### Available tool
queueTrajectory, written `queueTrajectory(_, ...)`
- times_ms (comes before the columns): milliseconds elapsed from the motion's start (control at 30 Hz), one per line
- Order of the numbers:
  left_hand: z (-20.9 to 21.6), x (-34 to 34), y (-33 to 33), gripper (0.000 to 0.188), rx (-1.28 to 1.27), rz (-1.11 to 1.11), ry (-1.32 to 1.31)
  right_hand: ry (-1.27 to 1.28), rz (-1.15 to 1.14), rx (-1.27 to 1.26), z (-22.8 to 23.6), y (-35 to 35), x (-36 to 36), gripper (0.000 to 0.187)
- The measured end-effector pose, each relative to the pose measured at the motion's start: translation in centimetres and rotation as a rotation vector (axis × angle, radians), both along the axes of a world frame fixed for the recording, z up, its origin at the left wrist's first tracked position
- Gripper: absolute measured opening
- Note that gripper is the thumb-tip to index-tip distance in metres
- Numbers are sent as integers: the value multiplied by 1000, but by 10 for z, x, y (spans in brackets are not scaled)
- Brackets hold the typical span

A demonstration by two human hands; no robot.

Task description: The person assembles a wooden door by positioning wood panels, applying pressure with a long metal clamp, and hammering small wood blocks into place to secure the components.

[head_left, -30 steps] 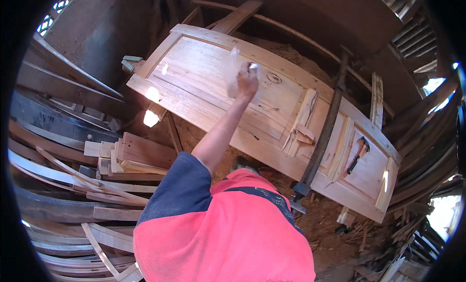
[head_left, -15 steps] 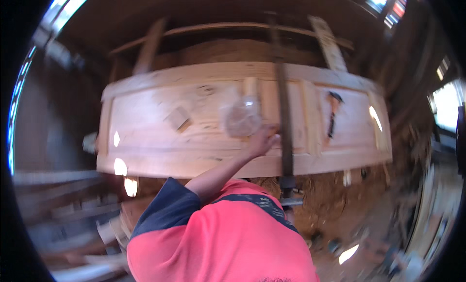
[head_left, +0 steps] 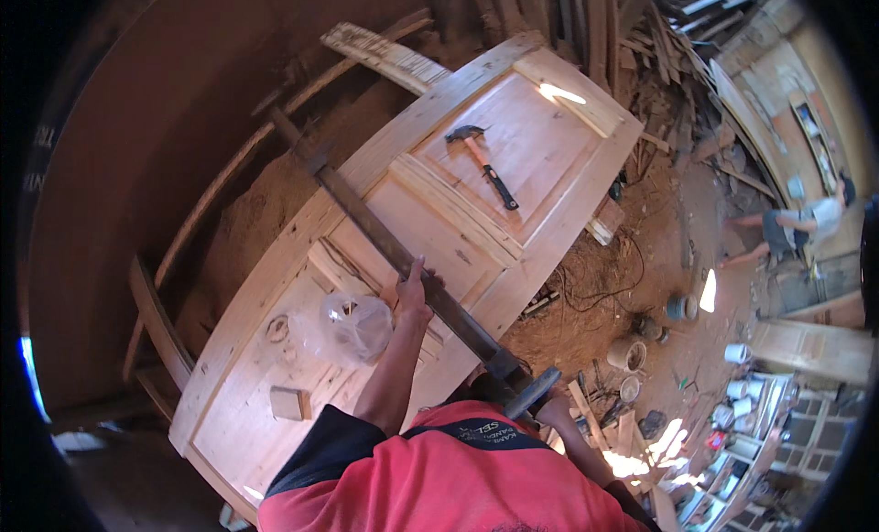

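Observation:
A pale wooden panelled door (head_left: 540, 120) lies flat on supports. A long dark metal bar clamp (head_left: 366, 225) runs across it. My left hand (head_left: 414, 292) grips the clamp's bar near the door's near edge. My right hand (head_left: 555, 411) holds the clamp's dark screw handle (head_left: 532, 392) just off the door's edge, above my red shirt. A clear plastic bag (head_left: 355, 326) lies on the door to the left of my left hand. A small wood block (head_left: 289, 402) sits nearer the door's left end. A hammer (head_left: 483, 162) rests on the far panel.
Sawdust and offcuts cover the floor under and right of the door. Buckets and cans (head_left: 630, 353) stand at lower right. Another person (head_left: 806, 222) bends over at far right. Stacked planks (head_left: 586, 10) lean behind the door, and another door (head_left: 810, 349) lies at right.
The view has swung round, so the door now runs diagonally. My left hand left the plastic bag and took hold of the clamp bar. My right hand has come into view on the clamp handle.

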State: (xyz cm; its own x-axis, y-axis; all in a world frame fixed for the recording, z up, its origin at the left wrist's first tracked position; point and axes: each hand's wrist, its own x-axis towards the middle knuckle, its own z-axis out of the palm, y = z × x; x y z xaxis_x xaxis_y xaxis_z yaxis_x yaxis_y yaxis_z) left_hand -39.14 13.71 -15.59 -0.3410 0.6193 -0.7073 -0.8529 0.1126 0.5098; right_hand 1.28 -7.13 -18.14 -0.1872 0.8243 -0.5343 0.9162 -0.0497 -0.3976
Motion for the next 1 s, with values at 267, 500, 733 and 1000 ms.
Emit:
queueTrajectory(267,21,-4,-48,31,63,27,-4,-238,263,48,25,-3,-6,31)
queueTrajectory(500,53,20,-163,31,148,137,-113,-350,512,-113,-38,-42,61,39)
queueTrajectory(733,71,46,-332,28,-53,293,90,42,371,-278,-14,-148,86,39)
queueTrajectory(1000,103,32,-470,27,-153,556,178,190,460,-229,16,-186,75,36)
